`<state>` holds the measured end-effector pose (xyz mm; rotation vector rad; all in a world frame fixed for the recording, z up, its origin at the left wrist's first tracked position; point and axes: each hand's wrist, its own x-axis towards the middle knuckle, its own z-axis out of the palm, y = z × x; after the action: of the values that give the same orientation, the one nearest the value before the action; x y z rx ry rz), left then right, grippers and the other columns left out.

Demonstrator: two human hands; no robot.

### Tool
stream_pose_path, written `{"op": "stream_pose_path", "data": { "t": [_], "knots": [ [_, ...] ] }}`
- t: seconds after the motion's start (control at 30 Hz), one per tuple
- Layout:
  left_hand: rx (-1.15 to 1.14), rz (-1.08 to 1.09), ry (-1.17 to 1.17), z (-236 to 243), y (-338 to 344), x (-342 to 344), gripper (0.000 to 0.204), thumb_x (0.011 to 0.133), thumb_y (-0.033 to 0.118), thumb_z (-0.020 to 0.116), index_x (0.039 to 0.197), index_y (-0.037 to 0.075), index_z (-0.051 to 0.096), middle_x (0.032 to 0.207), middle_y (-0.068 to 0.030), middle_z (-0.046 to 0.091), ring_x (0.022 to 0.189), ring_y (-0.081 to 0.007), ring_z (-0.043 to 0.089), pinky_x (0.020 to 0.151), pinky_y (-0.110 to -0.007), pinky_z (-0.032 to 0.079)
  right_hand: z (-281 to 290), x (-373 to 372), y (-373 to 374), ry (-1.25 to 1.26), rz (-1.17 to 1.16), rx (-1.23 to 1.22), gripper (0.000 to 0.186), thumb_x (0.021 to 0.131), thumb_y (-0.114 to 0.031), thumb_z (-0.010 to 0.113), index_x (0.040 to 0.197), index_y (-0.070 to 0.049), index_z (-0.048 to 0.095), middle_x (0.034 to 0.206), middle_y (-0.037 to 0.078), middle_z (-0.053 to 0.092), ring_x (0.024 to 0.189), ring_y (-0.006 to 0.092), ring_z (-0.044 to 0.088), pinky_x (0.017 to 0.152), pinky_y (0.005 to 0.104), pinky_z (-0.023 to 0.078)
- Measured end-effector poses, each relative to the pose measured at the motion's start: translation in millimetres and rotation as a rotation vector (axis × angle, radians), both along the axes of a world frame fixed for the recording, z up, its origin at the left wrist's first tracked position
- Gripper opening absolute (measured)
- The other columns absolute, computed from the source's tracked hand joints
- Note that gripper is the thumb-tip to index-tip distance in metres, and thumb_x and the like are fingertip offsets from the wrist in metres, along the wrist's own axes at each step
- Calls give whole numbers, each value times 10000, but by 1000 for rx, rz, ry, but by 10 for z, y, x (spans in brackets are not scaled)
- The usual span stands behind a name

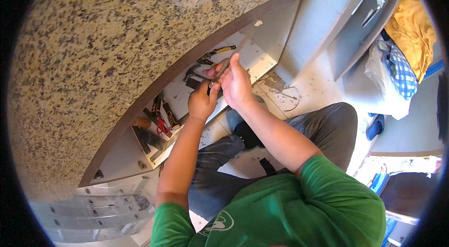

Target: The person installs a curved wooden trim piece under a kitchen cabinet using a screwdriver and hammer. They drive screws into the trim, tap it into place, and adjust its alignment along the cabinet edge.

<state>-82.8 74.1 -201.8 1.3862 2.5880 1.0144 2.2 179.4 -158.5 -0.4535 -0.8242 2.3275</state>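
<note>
Over the open cabinet, both of my hands meet at the lower end of a long, thin, grey-brown rod. It slants up to the right and has a whitish tip; its exact kind is unclear. My left hand is closed, with thumb and fingers pinching a dark piece at that lower end. My right hand has its palm turned up and its fingers curled about the rod just above. Behind the hands lie a hammer and a yellow-and-black hand tool on the pale cabinet floor.
Red-handled scissors and an orange-and-black tool lie left of my forearm. A speckled stone countertop overhangs the cabinet. An open cabinet door stands to the right. Small debris dots the tiled floor beside my bent legs.
</note>
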Motion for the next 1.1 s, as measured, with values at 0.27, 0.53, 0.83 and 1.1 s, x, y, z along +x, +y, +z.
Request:
{"op": "stream_pose_path", "data": {
  "t": [0.27,0.53,0.83,1.1],
  "knots": [
    [309,-102,-18,-132,19,-63,395,995,299,516,1317,77,573,1132,-234,655,949,-419,672,781,-446,547,-80,-151,-107,281,31,51,561,996,-593,451,873,-52,538,726,72,550,748,199,568,692,308,467],
    [195,-44,207,-115,316,-346,405,991,367,502,1269,87,593,1045,-229,676,855,-428,670,711,-488,552,-3,-328,114,198,-81,25,586,1001,-579,446,862,-17,538,743,126,563,703,235,550,756,393,497],
    [299,-2,214,-52,273,-199,327,984,341,510,1177,105,629,940,-219,691,771,-407,678,646,-495,548,-75,-352,-35,172,-46,48,450,1051,-491,409,902,-82,522,778,51,569,696,147,578,592,239,422],
    [112,29,176,33,516,-394,339,986,376,495,1096,89,637,924,-238,688,805,-425,669,705,-487,556,81,-382,224,216,-165,-52,469,1048,-500,401,928,-64,524,809,67,577,738,190,583,655,294,455]
  ]
}}
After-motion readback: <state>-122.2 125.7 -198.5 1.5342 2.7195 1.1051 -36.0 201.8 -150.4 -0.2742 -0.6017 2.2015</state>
